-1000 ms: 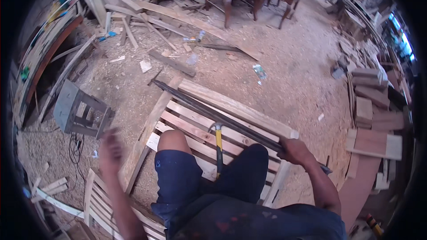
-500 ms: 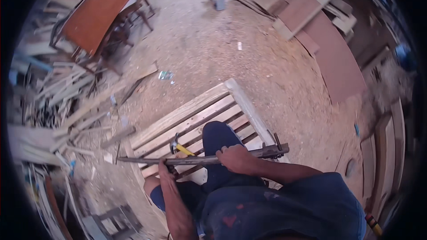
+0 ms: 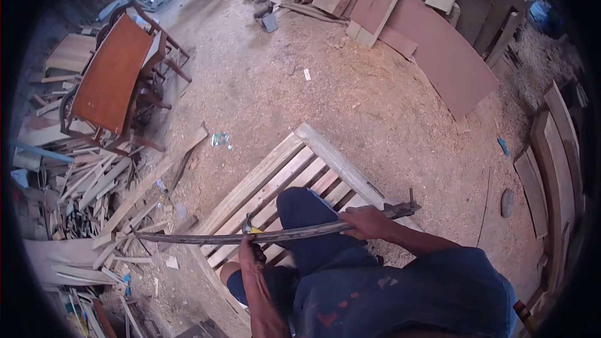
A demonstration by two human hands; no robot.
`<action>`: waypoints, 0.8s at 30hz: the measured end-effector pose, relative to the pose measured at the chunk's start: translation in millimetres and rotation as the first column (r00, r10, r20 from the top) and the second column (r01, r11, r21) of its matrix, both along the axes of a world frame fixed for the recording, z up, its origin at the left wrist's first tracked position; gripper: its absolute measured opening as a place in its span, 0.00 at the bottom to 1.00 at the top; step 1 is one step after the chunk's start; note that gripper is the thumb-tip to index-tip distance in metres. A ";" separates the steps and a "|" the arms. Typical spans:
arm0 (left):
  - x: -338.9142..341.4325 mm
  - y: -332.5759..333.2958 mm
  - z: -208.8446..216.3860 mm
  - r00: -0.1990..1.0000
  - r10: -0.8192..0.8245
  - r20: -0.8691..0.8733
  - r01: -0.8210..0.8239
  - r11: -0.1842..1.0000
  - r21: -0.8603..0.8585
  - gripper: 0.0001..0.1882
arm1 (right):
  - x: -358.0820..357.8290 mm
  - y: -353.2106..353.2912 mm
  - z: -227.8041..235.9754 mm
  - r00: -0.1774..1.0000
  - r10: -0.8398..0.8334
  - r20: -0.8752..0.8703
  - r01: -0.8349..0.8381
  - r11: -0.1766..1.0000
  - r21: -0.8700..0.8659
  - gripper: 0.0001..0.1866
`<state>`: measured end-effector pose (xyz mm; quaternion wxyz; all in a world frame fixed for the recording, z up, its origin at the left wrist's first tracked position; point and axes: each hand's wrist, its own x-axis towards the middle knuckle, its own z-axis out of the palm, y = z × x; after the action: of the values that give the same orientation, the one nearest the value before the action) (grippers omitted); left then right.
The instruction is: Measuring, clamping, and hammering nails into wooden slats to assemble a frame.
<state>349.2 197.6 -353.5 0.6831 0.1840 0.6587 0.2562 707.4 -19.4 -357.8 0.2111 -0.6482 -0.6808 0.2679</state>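
A long, dark wooden bar [image 3: 300,233] with a metal pin upright at its right end lies level across my lap. My left hand [image 3: 251,251] is closed round it left of the middle. Further right, my right hand [image 3: 366,221] grips the same bar near the pinned end. Beneath the bar is a slatted wooden frame [image 3: 341,161], partly covered by my bent leg. A hammer [image 3: 255,230] with a yellow handle rests on the slats beside my left hand, mostly hidden by the bar.
Scrap wood strips [image 3: 103,175] are heaped at the left, near a reddish-brown table [image 3: 113,78] with chairs. Brown sheets [image 3: 438,62] lie at the far right. Curved planks [image 3: 551,169] line the right side. A long board [image 3: 153,181] lies left of the frame.
My right hand has moved right along the bar, while the bar's left tip has swung left and lower. The hammer is now more covered by the bar. The whole view has shifted.
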 end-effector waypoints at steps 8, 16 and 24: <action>171.3 -7.1 59.4 0.908 -0.395 -0.138 0.413 0.901 0.134 0.13 | 54.9 -87.1 11.7 0.948 -0.271 0.167 0.310 0.904 -0.293 0.25; 318.6 -13.6 55.4 0.684 -0.730 -0.008 0.714 0.667 0.210 0.10 | 45.2 -166.0 54.4 0.661 -0.717 0.219 0.750 0.622 -0.226 0.29; 378.2 56.4 93.7 0.427 -0.850 -0.309 0.777 0.170 0.607 0.26 | 122.6 -132.9 26.0 0.447 -0.873 0.193 0.892 0.420 -0.166 0.35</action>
<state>727.4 254.0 -259.8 0.6244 0.7258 0.2775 0.0796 830.0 -152.3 -331.8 0.2126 -0.9388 -0.2084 0.1734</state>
